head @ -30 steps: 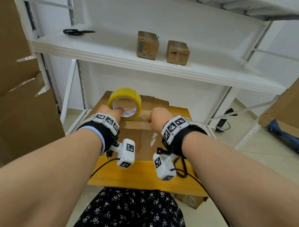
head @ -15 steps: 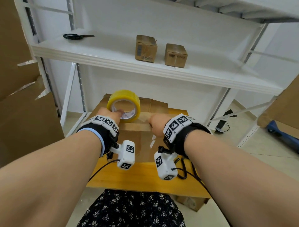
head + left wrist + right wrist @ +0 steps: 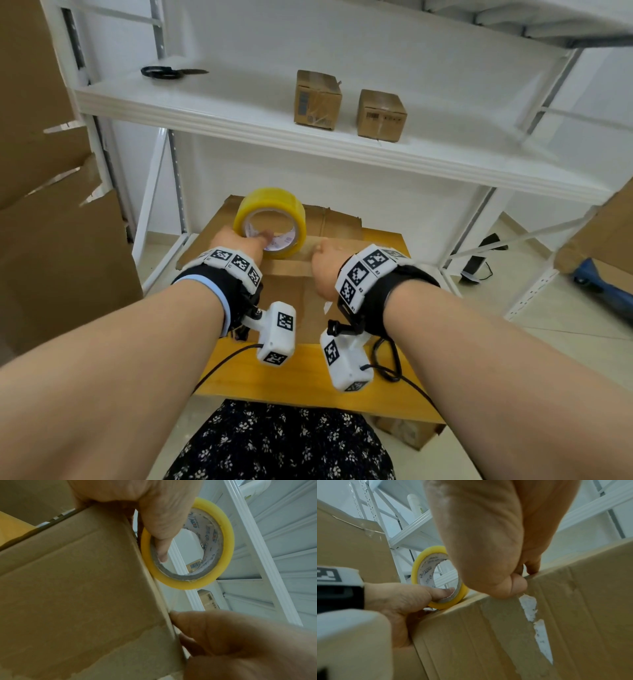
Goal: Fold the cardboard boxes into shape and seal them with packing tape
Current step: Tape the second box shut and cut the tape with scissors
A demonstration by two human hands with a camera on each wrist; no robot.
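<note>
A brown cardboard box (image 3: 294,291) stands on the yellow wooden table (image 3: 298,377). My left hand (image 3: 239,244) holds the yellow tape roll (image 3: 270,219) upright at the box's top far edge, thumb (image 3: 161,545) hooked inside the core. My right hand (image 3: 325,263) is curled just right of the roll and pinches the tape end (image 3: 526,576) against the box's top edge. A short clear strip of tape (image 3: 171,595) runs along that edge between roll and right hand. The box's (image 3: 505,635) near face shows torn white patches.
Two small sealed boxes (image 3: 317,99) (image 3: 381,114) and black scissors (image 3: 171,72) sit on the white shelf (image 3: 239,116) above. Large flat cardboard sheets (image 3: 51,240) lean at the left. Another box (image 3: 407,431) lies under the table, and a blue object (image 3: 603,287) on the floor at right.
Both hands and the tape roll stay almost where they were on the box's top edge. Only the head view has shifted slightly.
</note>
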